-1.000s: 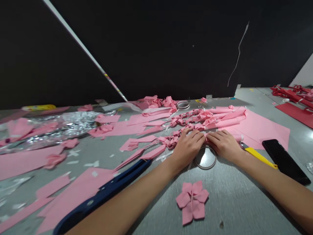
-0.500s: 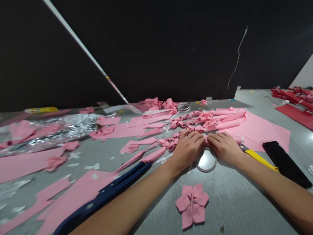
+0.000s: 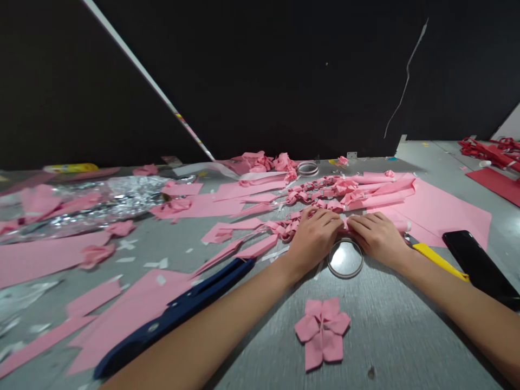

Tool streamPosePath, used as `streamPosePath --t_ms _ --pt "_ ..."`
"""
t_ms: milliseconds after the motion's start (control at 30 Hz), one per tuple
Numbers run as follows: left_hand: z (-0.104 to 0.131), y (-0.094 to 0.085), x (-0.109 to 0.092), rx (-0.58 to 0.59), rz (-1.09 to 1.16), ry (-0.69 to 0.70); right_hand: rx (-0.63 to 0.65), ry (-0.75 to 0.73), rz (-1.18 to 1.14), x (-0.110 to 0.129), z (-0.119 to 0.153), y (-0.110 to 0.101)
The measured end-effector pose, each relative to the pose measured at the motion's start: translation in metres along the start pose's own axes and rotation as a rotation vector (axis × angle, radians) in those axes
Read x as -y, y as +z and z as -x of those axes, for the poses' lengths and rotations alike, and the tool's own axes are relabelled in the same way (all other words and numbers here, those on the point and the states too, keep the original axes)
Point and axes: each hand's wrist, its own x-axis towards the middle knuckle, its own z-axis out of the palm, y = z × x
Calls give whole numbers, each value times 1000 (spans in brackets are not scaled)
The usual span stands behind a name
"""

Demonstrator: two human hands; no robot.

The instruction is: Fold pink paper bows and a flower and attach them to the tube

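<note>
My left hand [image 3: 317, 235] and my right hand [image 3: 377, 238] are closed side by side on a pink rolled paper piece [image 3: 401, 226]. Its white end shows right of my right hand. A ring-shaped tape roll [image 3: 345, 259] lies on the table just below my fingers. Folded pink paper chains [image 3: 284, 227] reach out left from my left hand, and more lie behind both hands. Nearer to me sits a folded pink paper flower [image 3: 323, 333] with several petals. My fingertips are partly hidden behind the backs of my hands.
Dark blue scissors [image 3: 174, 317] lie beside my left forearm. A yellow-handled cutter [image 3: 441, 261] and a black phone [image 3: 479, 268] are at the right. Pink paper scraps [image 3: 44, 260] and silver foil [image 3: 122, 208] cover the left. Red paper [image 3: 495, 184] lies far right, and a dark panel [image 3: 284, 81] stands behind.
The camera view has shifted slightly, so the table items appear a little higher and further right. Both hands keep nearly the same place on the rolled paper.
</note>
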Motion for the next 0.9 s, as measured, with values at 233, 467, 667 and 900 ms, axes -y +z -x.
streamPosePath --t_ms 233,467,667,900 --pt "1 -2 -1 6 1 -5 4 -15 7 1 0 -1" --pt "0 -2 -2 -14 8 -4 24 -25 37 -1 0 -3" --pt "-1 -5 -4 -17 4 -4 16 -31 50 1 0 -3" --pt "-2 -6 -5 -17 38 -32 -5 -20 61 1 1 0"
